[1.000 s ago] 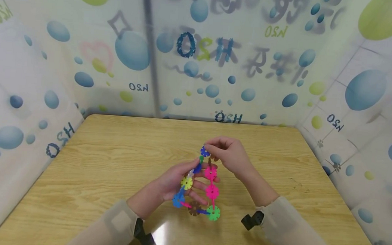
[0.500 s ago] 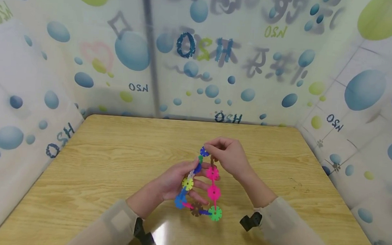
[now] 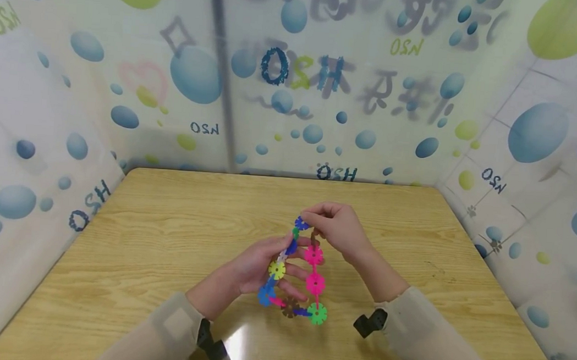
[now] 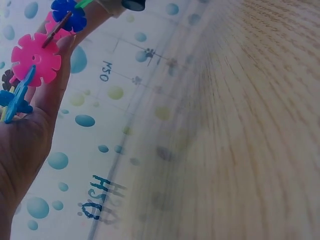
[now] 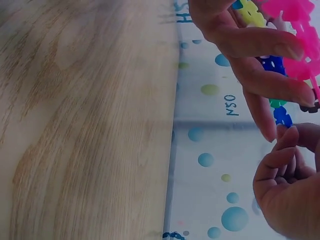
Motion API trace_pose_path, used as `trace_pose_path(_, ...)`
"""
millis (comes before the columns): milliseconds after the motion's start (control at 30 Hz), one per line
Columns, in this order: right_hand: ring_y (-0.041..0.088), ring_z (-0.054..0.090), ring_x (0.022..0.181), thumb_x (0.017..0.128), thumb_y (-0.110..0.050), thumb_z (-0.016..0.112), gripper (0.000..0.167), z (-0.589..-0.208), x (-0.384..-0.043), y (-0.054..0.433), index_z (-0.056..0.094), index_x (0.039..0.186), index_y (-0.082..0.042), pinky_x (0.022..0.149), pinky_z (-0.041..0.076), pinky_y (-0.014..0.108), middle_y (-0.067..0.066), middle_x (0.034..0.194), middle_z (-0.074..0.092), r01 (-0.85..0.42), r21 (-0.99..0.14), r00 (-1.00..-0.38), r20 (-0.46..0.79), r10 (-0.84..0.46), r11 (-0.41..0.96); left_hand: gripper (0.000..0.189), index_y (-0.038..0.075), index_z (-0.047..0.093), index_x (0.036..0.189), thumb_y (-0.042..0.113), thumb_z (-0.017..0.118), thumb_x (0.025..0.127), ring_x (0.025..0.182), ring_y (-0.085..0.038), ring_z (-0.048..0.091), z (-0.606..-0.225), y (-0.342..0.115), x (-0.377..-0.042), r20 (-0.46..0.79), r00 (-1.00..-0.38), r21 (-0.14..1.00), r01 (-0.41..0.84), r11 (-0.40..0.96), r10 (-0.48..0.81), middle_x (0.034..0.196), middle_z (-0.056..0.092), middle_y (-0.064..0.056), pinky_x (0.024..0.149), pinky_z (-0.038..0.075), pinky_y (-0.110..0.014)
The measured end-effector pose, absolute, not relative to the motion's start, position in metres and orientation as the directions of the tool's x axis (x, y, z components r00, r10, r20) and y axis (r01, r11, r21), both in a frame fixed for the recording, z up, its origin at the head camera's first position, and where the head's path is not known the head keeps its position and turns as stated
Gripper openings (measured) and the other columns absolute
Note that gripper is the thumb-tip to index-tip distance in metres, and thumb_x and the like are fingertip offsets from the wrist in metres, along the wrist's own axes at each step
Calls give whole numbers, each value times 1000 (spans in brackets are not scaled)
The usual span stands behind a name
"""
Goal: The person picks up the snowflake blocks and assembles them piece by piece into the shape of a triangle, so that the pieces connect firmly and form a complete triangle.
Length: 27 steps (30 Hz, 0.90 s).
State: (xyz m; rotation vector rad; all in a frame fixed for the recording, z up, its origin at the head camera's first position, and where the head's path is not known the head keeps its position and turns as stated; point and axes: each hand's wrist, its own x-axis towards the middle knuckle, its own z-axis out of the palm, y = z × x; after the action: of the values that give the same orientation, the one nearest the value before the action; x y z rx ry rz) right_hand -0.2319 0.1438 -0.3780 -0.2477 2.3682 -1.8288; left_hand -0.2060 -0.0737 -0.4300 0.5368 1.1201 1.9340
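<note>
A chain of notched plastic snowflake discs hangs in a loose loop between the hands, above the table. The left hand [image 3: 258, 262] pinches its left side between thumb and index finger, while the other fingers spread behind the loop. Thumb and fingertips of the right hand [image 3: 337, 228] pinch the blue disc [image 3: 301, 223] at the top. Down the left run a yellow disc [image 3: 277, 269] and a light blue disc [image 3: 266, 295]. Along the bottom sit a brown disc [image 3: 290, 307] and a green disc [image 3: 317, 314]. A pink disc [image 4: 36, 59] shows large in the left wrist view.
A wooden table [image 3: 156, 238] lies beneath both hands. Patterned curtains [image 3: 294, 92] with bubbles and lettering enclose its back and sides. Each wrist wears a small black camera, such as the left one [image 3: 214, 347].
The lower and right parts of the chain have swung slightly to the right. More of the brown piece near the right fingertips shows. Both hands keep their grip and nearly the same position.
</note>
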Motion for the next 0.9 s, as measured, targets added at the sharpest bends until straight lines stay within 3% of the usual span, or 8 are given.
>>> trace_pose_path(333,20,65,80,105,-24,76,22,-377,-231,142,83,111,-4,72,56,27,-3,89,77,-83,-960,-980,29,-199,267,66,0,30,167,47,25,121,106,-20,79,-428,-74,-206,-42,-570,857,-443,-264,821,135,69,-3,94,66,-57)
trace_pose_path(567,18,61,74,104,-25,78,19,-375,-227,143,83,112,-8,62,50,27,-1,90,77,-196,-947,-962,136,-236,254,59,5,44,157,49,27,121,106,-20,79,-429,-73,-206,-52,-567,846,-463,-266,822,132,71,0,94,66,-57)
trace_pose_path(900,16,62,67,105,-18,77,14,-374,-225,141,84,113,-8,62,56,29,11,94,78,-328,-903,-924,245,-294,279,49,13,55,141,48,29,121,104,-22,79,-430,-72,-207,-59,-587,847,-458,-271,808,128,71,0,94,66,-58)
